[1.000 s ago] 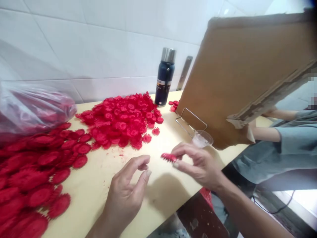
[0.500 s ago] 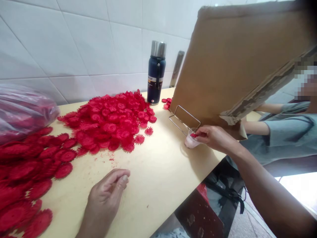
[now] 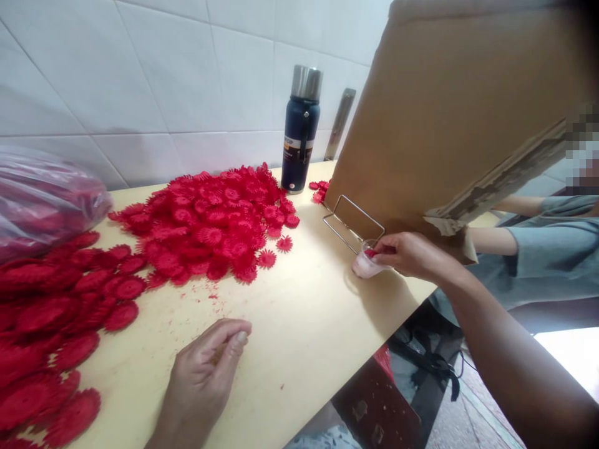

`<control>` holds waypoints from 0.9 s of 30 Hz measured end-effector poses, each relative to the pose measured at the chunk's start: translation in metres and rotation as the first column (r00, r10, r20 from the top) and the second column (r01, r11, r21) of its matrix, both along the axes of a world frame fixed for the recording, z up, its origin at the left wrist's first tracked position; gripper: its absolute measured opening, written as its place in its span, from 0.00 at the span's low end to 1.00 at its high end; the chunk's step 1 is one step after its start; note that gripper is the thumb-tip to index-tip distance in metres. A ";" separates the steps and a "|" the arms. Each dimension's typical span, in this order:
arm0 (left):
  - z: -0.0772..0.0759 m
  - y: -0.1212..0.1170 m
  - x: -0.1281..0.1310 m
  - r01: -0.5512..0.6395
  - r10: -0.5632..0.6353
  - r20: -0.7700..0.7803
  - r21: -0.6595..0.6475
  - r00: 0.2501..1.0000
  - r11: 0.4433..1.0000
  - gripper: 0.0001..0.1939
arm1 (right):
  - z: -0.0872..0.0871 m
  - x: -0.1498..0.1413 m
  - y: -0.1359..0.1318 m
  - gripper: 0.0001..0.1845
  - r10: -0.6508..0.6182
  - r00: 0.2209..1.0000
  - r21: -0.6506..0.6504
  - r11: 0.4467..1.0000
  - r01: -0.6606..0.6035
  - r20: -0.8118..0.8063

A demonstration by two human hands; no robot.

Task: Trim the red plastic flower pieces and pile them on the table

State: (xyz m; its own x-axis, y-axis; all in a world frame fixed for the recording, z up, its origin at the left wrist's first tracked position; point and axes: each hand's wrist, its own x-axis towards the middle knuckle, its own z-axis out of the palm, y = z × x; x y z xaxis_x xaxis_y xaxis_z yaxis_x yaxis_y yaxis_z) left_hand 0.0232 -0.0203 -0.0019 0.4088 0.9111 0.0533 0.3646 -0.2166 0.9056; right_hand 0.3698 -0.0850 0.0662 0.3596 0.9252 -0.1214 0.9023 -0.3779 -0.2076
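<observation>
My right hand (image 3: 407, 254) pinches a small red piece (image 3: 371, 252), probably a fringed flower disc, at the mouth of a small clear cup (image 3: 367, 267). Pale, whitish stuff shows in the cup, which leans on the table beside a bent wire stand (image 3: 354, 215). My fingers hide most of the red piece. Low over the near side of the table is my left hand (image 3: 206, 368), its fingers curled and its thumb pressed to the forefinger. Whatever it may hold is hidden. A large heap of red fringed flower discs (image 3: 210, 231) lies beyond it.
More, larger red discs (image 3: 42, 312) spread along the left, below a clear plastic bag (image 3: 51, 199). A dark blue flask (image 3: 299, 131) stands by the tiled wall. A big cardboard sheet (image 3: 435, 112) rises at the right; behind it sits another person in grey-green (image 3: 552, 255).
The view has shifted slightly. My right hand stays at the cup with the red piece and sits a little deeper at its mouth. My left hand keeps its curled pose.
</observation>
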 end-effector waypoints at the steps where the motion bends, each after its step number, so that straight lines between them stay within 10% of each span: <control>1: 0.000 0.000 0.000 0.004 -0.004 -0.007 -0.004 1.000 1.000 0.10 | 0.001 0.000 -0.002 0.12 -0.014 1.000 0.032 0.999 0.014 -0.003; 19: 0.020 -0.003 0.001 -0.065 0.074 0.068 -0.122 0.995 0.990 0.10 | 0.010 -0.019 -0.025 0.22 -0.197 0.945 0.368 0.884 0.287 -0.262; 24: 0.033 -0.006 0.011 0.016 0.074 0.258 -0.332 0.963 0.943 0.15 | 0.007 -0.062 -0.005 0.19 0.058 0.625 0.307 0.903 0.299 -0.778; 27: 0.039 -0.005 0.023 0.206 0.102 0.566 -0.455 0.818 0.866 0.21 | -0.009 -0.108 0.019 0.15 0.169 0.375 0.237 0.961 0.144 -0.912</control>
